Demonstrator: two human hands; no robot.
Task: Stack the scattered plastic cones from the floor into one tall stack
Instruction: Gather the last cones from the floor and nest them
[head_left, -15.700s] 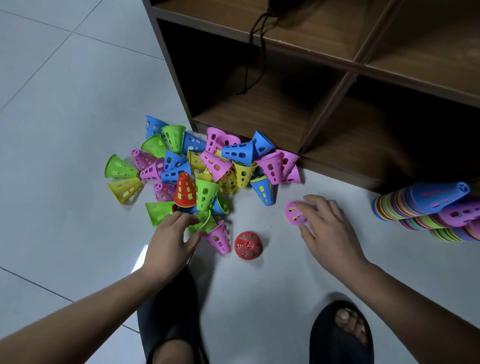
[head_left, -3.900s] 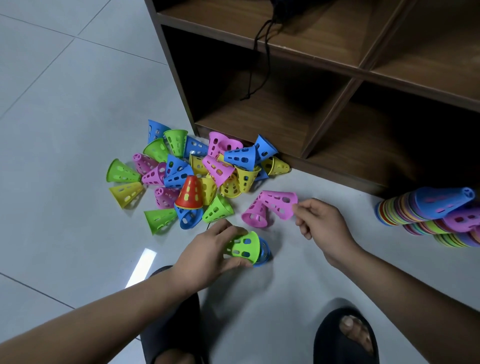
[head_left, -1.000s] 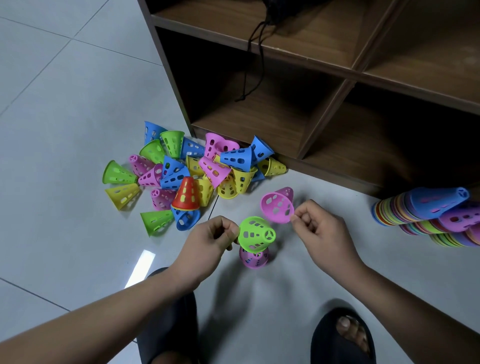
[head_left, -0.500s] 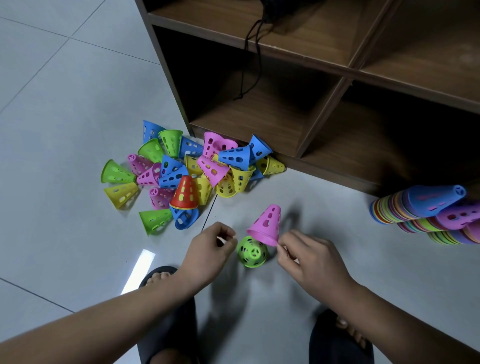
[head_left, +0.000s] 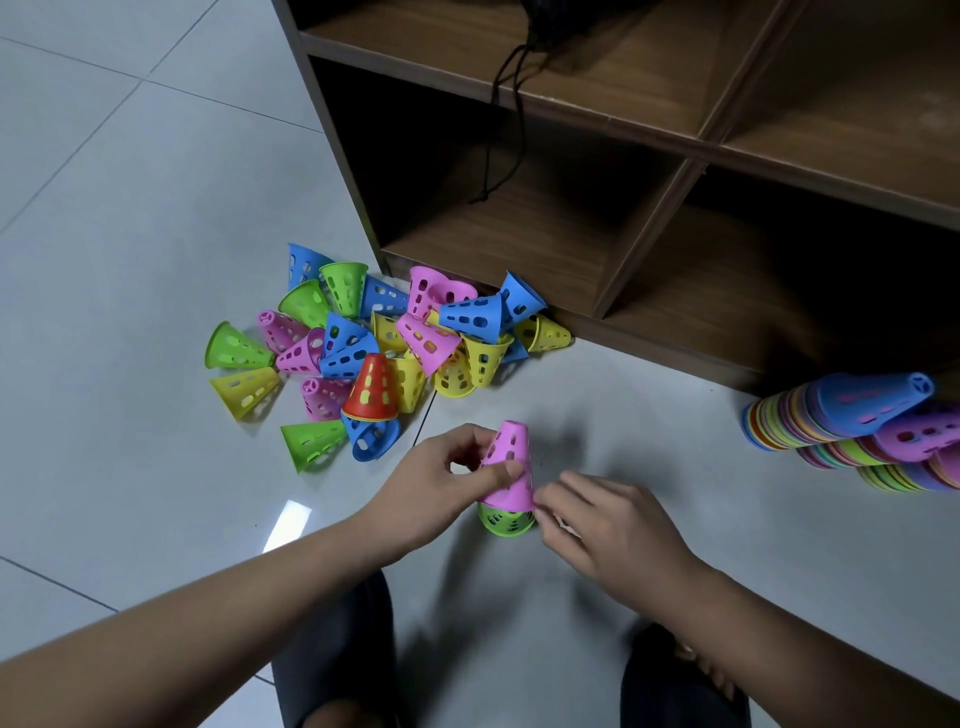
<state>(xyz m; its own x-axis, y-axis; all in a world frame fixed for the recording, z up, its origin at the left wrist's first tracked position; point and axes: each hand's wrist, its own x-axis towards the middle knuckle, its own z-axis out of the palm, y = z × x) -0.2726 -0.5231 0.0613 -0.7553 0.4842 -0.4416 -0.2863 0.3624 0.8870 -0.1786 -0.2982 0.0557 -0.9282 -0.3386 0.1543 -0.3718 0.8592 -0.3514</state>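
Observation:
A pink cone (head_left: 511, 457) sits upright on top of a green cone (head_left: 505, 522) on the floor in front of me. My left hand (head_left: 441, 483) grips the pink cone from the left, thumb across its side. My right hand (head_left: 602, 519) touches the pink cone's lower rim with its fingertips; whether it pinches the rim I cannot tell. A heap of scattered cones (head_left: 384, 343) in blue, green, yellow, pink and red lies further back to the left.
Long stacks of cones (head_left: 852, 431) lie on their sides at the right edge. A brown wooden shelf unit (head_left: 649, 218) stands behind, with a black cord (head_left: 506, 104) hanging in it. My two sandalled feet are at the bottom.
The pink cone came down over the green cone, and my left hand moved from beside the green cone to grip the pink one.

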